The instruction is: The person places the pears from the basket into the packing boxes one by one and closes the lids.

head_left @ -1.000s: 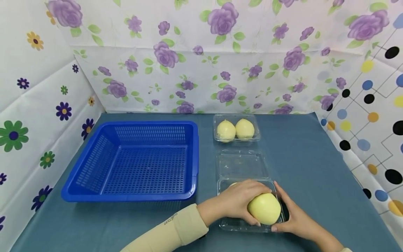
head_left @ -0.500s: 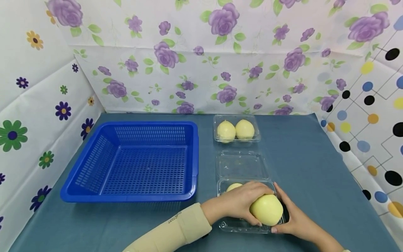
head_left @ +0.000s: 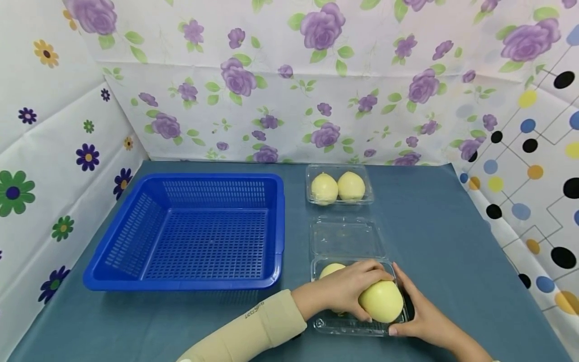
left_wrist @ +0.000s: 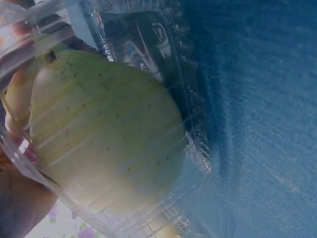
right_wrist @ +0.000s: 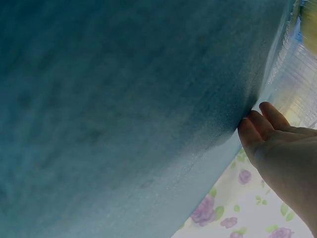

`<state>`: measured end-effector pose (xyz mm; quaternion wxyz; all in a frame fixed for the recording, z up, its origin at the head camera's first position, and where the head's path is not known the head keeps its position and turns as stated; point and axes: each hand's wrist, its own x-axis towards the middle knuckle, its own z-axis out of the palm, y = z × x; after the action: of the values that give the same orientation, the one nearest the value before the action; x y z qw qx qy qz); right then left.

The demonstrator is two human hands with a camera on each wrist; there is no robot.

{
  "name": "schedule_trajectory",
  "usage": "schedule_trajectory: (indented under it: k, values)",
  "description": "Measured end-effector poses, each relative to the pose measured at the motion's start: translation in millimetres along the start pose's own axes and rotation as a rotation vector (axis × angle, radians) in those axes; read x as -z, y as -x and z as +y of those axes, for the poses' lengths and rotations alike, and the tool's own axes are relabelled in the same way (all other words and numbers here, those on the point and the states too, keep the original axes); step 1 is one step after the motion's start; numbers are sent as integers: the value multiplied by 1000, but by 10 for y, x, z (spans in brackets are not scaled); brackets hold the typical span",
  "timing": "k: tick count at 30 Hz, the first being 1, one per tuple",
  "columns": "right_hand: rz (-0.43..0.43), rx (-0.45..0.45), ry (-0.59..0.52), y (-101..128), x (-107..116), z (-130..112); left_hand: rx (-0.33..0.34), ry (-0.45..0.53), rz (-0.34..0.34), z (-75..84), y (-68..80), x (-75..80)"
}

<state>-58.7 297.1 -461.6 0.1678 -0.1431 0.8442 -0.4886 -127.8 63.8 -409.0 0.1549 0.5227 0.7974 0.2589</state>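
Basket (head_left: 190, 231) sits left of closed fruit box (head_left: 340, 185).

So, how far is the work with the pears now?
Done: the near box is open, its lid folded back. In hand: the left hand grips one pear above that box while the right hand steadies the box's edge. Left: a second pear remains inside, the far box is shut with two, and the blue basket holds nothing.
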Motion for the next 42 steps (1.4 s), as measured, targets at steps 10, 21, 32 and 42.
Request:
schedule_trajectory:
  k: [10,21,32,42]
  values:
    - [-5,-13,0,-9,2,14,-3,-110,1,-37,-35,-22]
    - [-25,-28,-52,29,-8,18,0,-112,-65,-28,-72,-10]
    - [-16,-36,-9,-21,6,41,21,-229,-82,-35,-91,-59]
    - [-9,-30,4,-8,5,37,86,-219,-70,-27,-51,-12]
